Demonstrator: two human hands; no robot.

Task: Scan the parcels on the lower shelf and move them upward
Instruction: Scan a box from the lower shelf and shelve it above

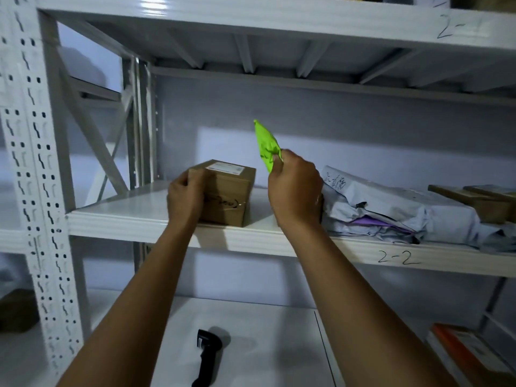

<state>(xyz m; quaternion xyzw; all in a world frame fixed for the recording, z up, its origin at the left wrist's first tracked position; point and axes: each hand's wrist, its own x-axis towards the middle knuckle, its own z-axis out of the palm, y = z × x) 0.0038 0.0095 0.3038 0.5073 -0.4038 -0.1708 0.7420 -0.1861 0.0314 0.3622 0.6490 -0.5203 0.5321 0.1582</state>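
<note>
**Both hands at the shelf marked 2-2, one parcel in each**

Head view: the left hand is curled round the near left corner of a cardboard box, which stands on the middle shelf. That shelf's front edge bears the handwritten mark "2-2". The box carries a white label on top and a dark scribble on its front face.

The right hand pinches the lower end of a small green parcel between thumb and fingers. It holds the parcel up in the air above the same shelf, just right of the box, its pointed tip upward and leaning left.

Just right of that hand lies a pile of grey mailing bags, one with handwriting on it and a purple one showing between them. Whether the hand touches the pile cannot be told. Further right on the shelf sit flat brown boxes.

On the lower shelf, between the two forearms, a black scanner lies untouched. An orange-edged box rests at that shelf's right end. Overhead runs the upper shelf, and a white perforated upright stands at the left.
</note>
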